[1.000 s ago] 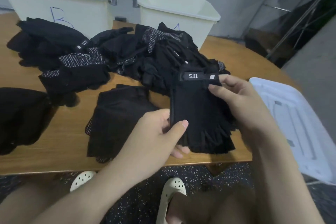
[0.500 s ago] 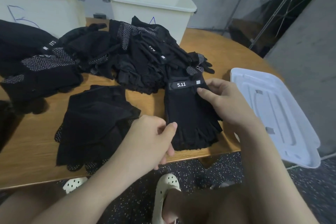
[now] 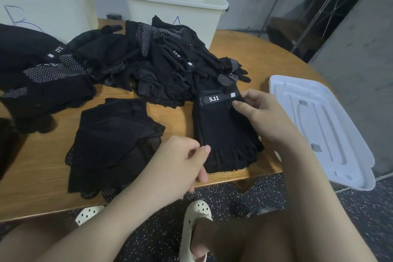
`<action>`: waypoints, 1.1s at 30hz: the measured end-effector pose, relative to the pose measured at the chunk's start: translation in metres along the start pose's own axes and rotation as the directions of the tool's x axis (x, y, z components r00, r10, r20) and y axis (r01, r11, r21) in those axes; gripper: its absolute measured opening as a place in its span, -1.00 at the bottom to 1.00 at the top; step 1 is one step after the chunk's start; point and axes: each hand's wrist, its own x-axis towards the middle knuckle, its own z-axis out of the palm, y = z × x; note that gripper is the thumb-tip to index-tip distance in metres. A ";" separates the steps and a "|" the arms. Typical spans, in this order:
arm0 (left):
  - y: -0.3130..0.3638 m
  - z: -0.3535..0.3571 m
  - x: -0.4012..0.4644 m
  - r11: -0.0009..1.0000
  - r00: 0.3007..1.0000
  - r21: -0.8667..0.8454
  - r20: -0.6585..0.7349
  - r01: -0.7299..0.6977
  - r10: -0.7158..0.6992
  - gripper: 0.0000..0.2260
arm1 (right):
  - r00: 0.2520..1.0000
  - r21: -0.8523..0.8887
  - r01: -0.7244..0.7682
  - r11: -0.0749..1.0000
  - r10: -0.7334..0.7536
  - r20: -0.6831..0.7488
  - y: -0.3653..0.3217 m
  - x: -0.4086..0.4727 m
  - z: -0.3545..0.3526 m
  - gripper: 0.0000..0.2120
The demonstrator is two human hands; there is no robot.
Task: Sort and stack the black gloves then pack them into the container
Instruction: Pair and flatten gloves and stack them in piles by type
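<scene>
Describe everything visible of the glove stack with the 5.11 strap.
The glove stack is black knit-looking fabric, several fingerless gloves layered flat at the table's near edge, cuffs away, finger ends slightly overhanging. A wrist strap reads 5.11. The left hand pinches its lower-left edge; the right hand grips its upper-right side.

The glove stack (image 3: 225, 134) has come down from mid-air onto the table (image 3: 42, 176).

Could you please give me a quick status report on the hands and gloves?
Left hand and right hand both grip the 5.11 glove stack. Second stack beside it. Nothing blocking.
</scene>
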 end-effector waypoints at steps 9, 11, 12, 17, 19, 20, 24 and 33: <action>-0.001 0.000 0.000 0.991 0.992 0.130 -0.124 -0.011 0.027 -0.73 | 0.997 -0.234 -0.008 0.972 -0.011 -0.080 0.009 0.004 0.003 -0.90; -0.001 0.000 0.000 0.975 0.970 0.209 -0.214 -0.072 0.117 -0.75 | 0.995 -0.258 -0.014 0.966 -0.011 -0.096 0.010 0.003 0.003 -0.90; -0.002 0.000 0.000 0.963 0.952 0.252 -0.256 -0.100 0.166 -0.76 | 0.993 -0.295 -0.009 0.955 -0.025 -0.112 0.009 0.003 0.004 -0.90; -0.004 0.002 0.004 0.846 0.831 0.466 -0.338 -0.260 0.441 -0.91 | 0.881 -0.458 0.272 0.846 -0.411 -0.234 -0.005 -0.015 0.015 -0.79; -0.007 0.005 0.012 0.782 0.818 0.546 -0.274 -0.301 0.506 -0.79 | 0.837 -0.516 0.412 0.751 -0.536 -0.111 -0.008 -0.019 0.028 -0.78; -0.011 0.007 0.017 0.751 0.827 0.588 -0.232 -0.300 0.512 -0.69 | 0.837 -0.535 0.446 0.718 -0.547 -0.037 -0.007 -0.018 0.034 -0.75; -0.025 0.012 0.035 0.654 0.874 0.718 -0.134 -0.240 0.468 -0.49 | 0.928 -0.664 0.343 0.664 -0.351 0.129 0.007 -0.015 0.043 -0.59; -0.034 0.024 0.049 0.600 0.912 0.762 -0.030 -0.244 0.409 -0.43 | 0.979 -0.753 0.199 0.628 -0.087 0.185 0.021 -0.010 0.034 -0.41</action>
